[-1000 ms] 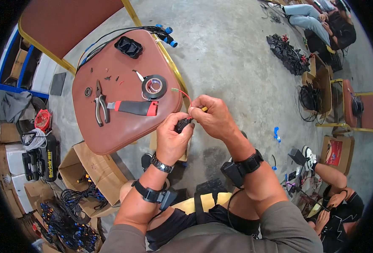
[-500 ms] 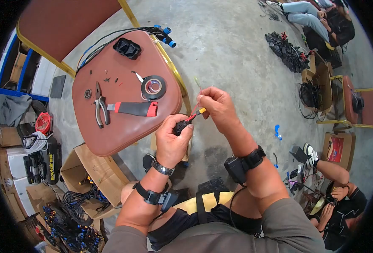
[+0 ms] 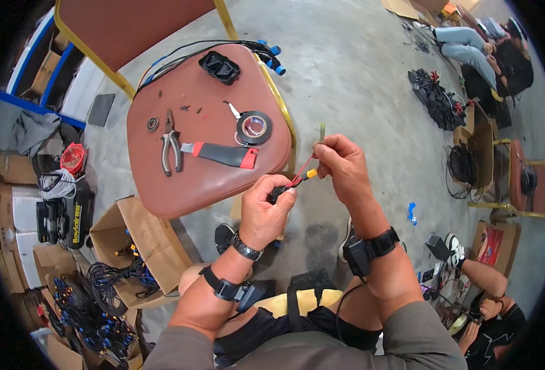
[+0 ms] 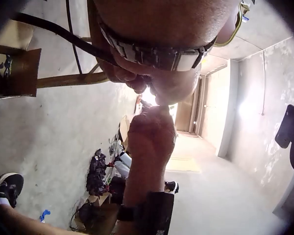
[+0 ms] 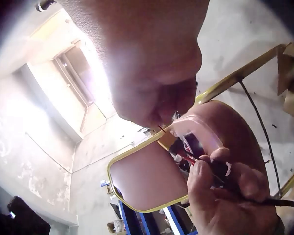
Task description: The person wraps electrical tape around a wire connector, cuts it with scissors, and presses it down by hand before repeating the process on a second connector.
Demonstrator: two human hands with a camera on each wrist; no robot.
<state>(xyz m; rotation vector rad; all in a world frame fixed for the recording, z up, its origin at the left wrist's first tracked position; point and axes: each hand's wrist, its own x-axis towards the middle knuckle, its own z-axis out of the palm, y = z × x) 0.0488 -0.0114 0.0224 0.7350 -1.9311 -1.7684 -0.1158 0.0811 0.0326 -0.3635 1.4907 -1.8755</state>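
Observation:
In the head view my left hand (image 3: 264,208) grips a small black part (image 3: 277,193) with red wires coming out of its top. My right hand (image 3: 345,165), up and to the right of it, pinches a red wire (image 3: 304,166) between thumb and fingertips. That wire runs taut between the hands, and a greenish tip (image 3: 322,131) sticks up past the right fingers. Just below the right fingertips is a yellow-ended black connector (image 3: 311,174). The right wrist view shows the left fingers (image 5: 201,176) around the part, and a black cable (image 5: 283,202) leaving that hand.
A brown padded chair seat (image 3: 180,197) holds pliers (image 3: 171,145), a red-and-black utility knife (image 3: 220,155), black tape (image 3: 254,127), a black plastic tray (image 3: 219,66) and scraps. A cardboard box of cables (image 3: 124,277) stands at left; other people sit at right.
My right hand has drawn away from the left, up and to the right, pulling the red wire straight. The left hand keeps its grip on the black part. The head view has shifted slightly.

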